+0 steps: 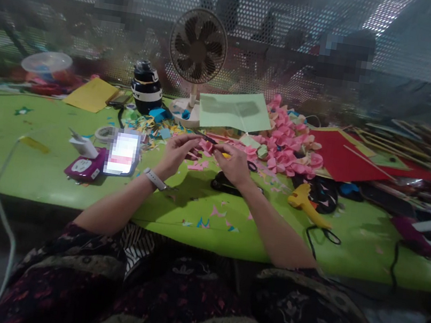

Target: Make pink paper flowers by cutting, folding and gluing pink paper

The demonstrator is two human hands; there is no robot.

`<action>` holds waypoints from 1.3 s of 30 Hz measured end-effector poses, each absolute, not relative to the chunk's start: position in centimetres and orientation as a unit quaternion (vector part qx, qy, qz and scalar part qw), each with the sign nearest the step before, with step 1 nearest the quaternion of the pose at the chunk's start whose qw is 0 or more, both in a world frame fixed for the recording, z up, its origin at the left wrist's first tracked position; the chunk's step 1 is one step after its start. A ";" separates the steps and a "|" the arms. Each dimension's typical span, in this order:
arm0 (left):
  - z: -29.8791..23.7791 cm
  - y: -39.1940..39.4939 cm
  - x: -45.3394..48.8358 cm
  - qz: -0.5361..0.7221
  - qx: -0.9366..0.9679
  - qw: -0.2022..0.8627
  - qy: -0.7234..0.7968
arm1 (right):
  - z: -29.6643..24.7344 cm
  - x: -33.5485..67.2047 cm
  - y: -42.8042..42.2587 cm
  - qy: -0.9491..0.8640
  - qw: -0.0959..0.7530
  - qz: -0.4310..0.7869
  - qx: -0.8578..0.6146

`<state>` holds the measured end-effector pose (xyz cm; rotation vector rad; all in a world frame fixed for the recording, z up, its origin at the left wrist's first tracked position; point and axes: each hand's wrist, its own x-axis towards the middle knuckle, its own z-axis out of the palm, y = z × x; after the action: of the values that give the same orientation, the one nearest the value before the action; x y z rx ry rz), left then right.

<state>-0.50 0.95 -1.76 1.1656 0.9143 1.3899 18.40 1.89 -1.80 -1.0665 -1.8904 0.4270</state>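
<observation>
Both my hands meet over the middle of the green table. A small folded pink paper piece [207, 146] is between their fingertips. My left hand [176, 154], with a pale watch on its wrist, is closed in a pinch at the piece's left side. My right hand [234, 165] pinches its right side. Below my right hand lies a black tool [220, 181], partly hidden by the forearm, perhaps a stapler. Beyond my hands, a pile of pink paper petals [289, 140] spreads to the right, and coloured paper scraps [157, 130] lie to the left.
A fan [198, 48], a dark jug [146, 92] and a light green sheet [235, 111] stand at the back. On the left are a lit phone [122, 154] and a purple power strip [84, 166]. A yellow glue gun [308, 206] and red paper [343, 156] lie right.
</observation>
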 end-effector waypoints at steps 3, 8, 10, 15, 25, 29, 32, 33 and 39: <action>-1.7 0.9 -0.5 0.586 0.481 0.529 0.382 | -1.7 18.4 1.8 -0.767 0.451 0.175 -0.421; -1.8 0.9 -0.5 0.581 0.483 0.523 0.394 | -1.5 18.5 1.8 -0.773 0.434 0.165 -0.431; -1.8 0.9 -0.6 0.578 0.483 0.528 0.393 | -1.5 18.5 1.8 -0.774 0.432 0.164 -0.433; -1.9 1.0 -0.6 0.577 0.472 0.551 0.375 | -1.7 18.5 2.0 -0.769 0.437 0.176 -0.432; -2.0 1.1 -0.7 0.577 0.478 0.552 0.367 | -1.8 18.4 2.1 -0.744 0.453 0.233 -0.431; -2.1 1.1 -0.7 0.572 0.499 0.532 0.376 | -1.6 18.5 1.9 -0.761 0.448 0.182 -0.433; -2.3 1.2 -0.7 0.573 0.524 0.504 0.378 | -1.6 18.5 1.8 -0.785 0.437 0.113 -0.425; -2.3 1.3 -0.7 0.573 0.533 0.495 0.376 | -1.7 18.5 1.8 -0.792 0.431 0.093 -0.423; -2.8 1.6 -0.7 0.557 0.580 0.469 0.365 | -2.2 18.5 2.1 -0.817 0.389 0.020 -0.426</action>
<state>-0.69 1.62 -2.81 1.4220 0.8949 1.3669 18.54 2.07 -2.22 -1.0829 -2.0762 0.0509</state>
